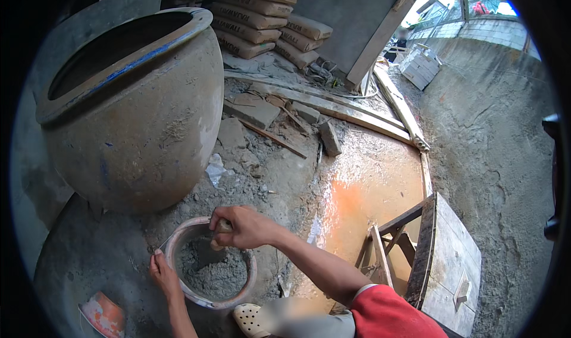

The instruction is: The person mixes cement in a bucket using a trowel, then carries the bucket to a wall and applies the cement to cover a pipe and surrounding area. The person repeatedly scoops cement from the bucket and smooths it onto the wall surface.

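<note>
Left grip (165, 277) is resting at the left side of a round bucket, its fingers curling by the rim near a thin wire; whether they are closing on it, I cannot tell. Beyond it to the left, a huge, wide-mouthed clay jar (140, 124) is leaning, blue paint streaking its lip, and a reddish, white-blotched vessel (104, 314) is lying below. At lower centre, the bucket (253, 269) is sitting on the ground, holding lumpy grey mortar (220, 281). Right grip (245, 228) is wrapping around the wooden handle of a trowel (205, 253), whose blade is dipping into the mortar. A cream clog (247, 320) is showing just beside the bucket. Farther back, full sacks (253, 16) are standing stacked. Rightward, muddy orange water (375, 177) is glistening, and a wooden stool (452, 260) is tilting on its side.
</note>
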